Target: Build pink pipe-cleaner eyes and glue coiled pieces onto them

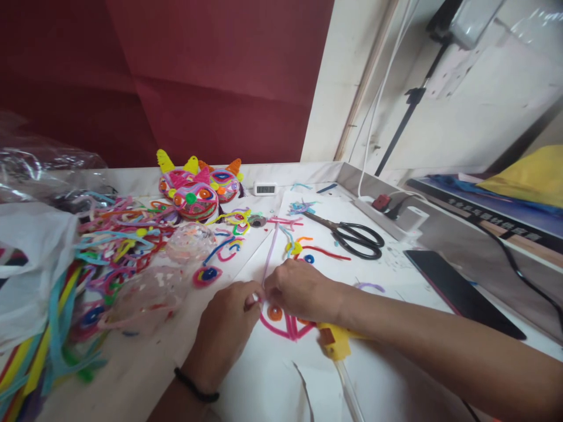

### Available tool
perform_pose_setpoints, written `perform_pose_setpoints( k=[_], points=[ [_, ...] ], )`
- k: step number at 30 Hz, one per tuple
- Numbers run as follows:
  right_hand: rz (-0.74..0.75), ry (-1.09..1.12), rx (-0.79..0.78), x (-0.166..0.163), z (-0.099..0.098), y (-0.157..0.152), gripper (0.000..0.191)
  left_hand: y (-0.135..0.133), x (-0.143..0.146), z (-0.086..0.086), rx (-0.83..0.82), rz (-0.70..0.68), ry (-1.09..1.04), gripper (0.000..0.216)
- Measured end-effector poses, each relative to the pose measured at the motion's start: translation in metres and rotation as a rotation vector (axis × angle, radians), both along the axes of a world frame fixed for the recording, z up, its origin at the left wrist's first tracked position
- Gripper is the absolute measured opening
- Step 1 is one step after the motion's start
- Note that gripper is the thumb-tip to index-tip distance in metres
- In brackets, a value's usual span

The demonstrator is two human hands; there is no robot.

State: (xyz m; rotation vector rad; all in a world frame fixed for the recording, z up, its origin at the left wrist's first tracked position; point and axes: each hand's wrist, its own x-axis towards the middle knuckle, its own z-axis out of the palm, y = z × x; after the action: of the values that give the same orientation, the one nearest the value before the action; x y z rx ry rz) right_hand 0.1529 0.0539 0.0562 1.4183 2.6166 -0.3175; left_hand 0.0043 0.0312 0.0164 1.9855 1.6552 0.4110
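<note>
My left hand (229, 331) and my right hand (303, 288) meet over the white paper, fingertips pinched close together. A lilac pipe cleaner (270, 253) runs down into their fingers. Just below lies a pink pipe-cleaner outline (281, 333) with an orange button-like piece (275, 313) in it; my right hand and forearm hide part of it. A yellow glue gun (336, 343) with a clear glue stick (349, 390) lies under my right forearm. Beyond the hands are a red pipe cleaner (328, 253) and a blue round piece (309, 259).
Black-handled scissors (358, 237) lie at the back right, near a dark phone-like slab (461, 290). Colourful horned pipe-cleaner heads (196, 199) stand at the back beside a small digital clock (265, 188). Loose pipe cleaners (118, 228) and plastic bags (35, 264) crowd the left. A power strip (382, 217) sits right.
</note>
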Motion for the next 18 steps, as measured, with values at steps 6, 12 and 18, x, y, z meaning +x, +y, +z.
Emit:
perform_pose_setpoints(
  k=[6, 12, 18],
  points=[
    [0.062, -0.054, -0.022, 0.000, 0.009, 0.002, 0.016, 0.001, 0.000, 0.000, -0.006, 0.003, 0.008, 0.021],
    [0.120, -0.060, -0.021, 0.003, 0.007, 0.005, 0.018, 0.000, 0.000, 0.000, 0.012, -0.013, 0.013, 0.022],
    [0.118, -0.019, -0.018, 0.010, 0.008, 0.003, 0.022, 0.001, 0.000, -0.002, 0.011, -0.009, -0.018, 0.030]
  ],
)
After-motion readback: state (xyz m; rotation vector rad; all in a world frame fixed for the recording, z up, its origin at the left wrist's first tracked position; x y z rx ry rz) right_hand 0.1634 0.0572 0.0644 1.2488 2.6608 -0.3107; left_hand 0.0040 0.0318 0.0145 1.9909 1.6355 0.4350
